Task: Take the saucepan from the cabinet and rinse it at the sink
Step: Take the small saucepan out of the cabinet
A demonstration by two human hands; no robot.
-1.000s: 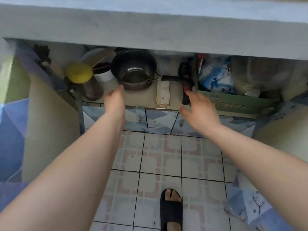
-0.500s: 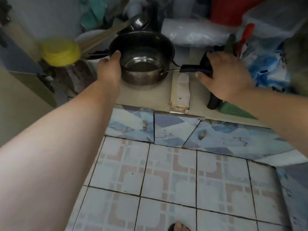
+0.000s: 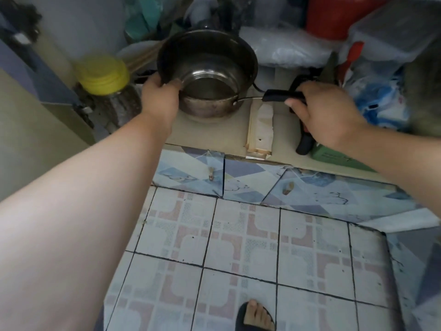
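Observation:
A steel saucepan (image 3: 210, 77) with a dark inner wall and a black handle (image 3: 279, 96) sits low in the open cabinet, tilted toward me. My left hand (image 3: 162, 96) grips its left rim, thumb over the edge. My right hand (image 3: 327, 113) is closed around the outer end of the black handle. The sink is out of view.
A jar with a yellow lid (image 3: 102, 75) stands left of the pan. A wooden piece (image 3: 261, 130) and a black handled tool (image 3: 304, 144) lie on the cabinet floor (image 3: 214, 132). Plastic bags (image 3: 381, 91) and a green box (image 3: 338, 156) crowd the right. Tiled floor and my sandalled foot (image 3: 255, 316) are below.
Both hands reached into the cabinet and closed on the saucepan, left on the rim, right on the handle. The pan now tilts toward me.

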